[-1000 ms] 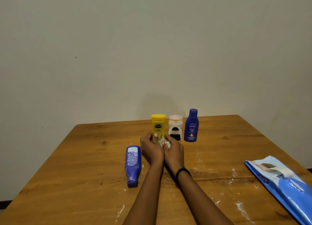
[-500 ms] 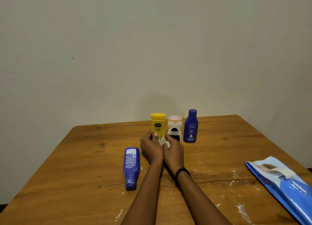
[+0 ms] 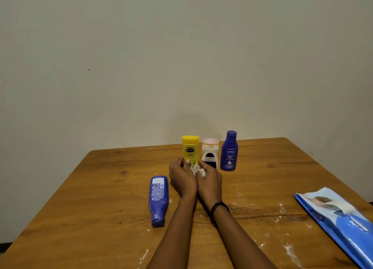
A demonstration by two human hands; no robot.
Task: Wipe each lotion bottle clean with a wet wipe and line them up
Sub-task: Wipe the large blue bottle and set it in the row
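Observation:
A yellow lotion bottle (image 3: 190, 148) stands upright at the far middle of the wooden table (image 3: 101, 188). My left hand (image 3: 181, 177) grips its lower part. My right hand (image 3: 210, 182) presses a crumpled white wet wipe (image 3: 198, 170) against the bottle's base. A white bottle (image 3: 210, 152) with a dark label and a blue bottle (image 3: 229, 150) stand upright in a row to the right of the yellow one. Another blue bottle (image 3: 158, 200) lies on its side left of my hands, cap toward me.
A blue wet wipe pack (image 3: 339, 222) lies at the table's right front edge. White lotion smears (image 3: 290, 250) dot the tabletop near the front. A plain wall rises directly behind the table.
Both hands stay on the yellow bottle with the wipe; they have hardly shifted. The view has drifted slightly.

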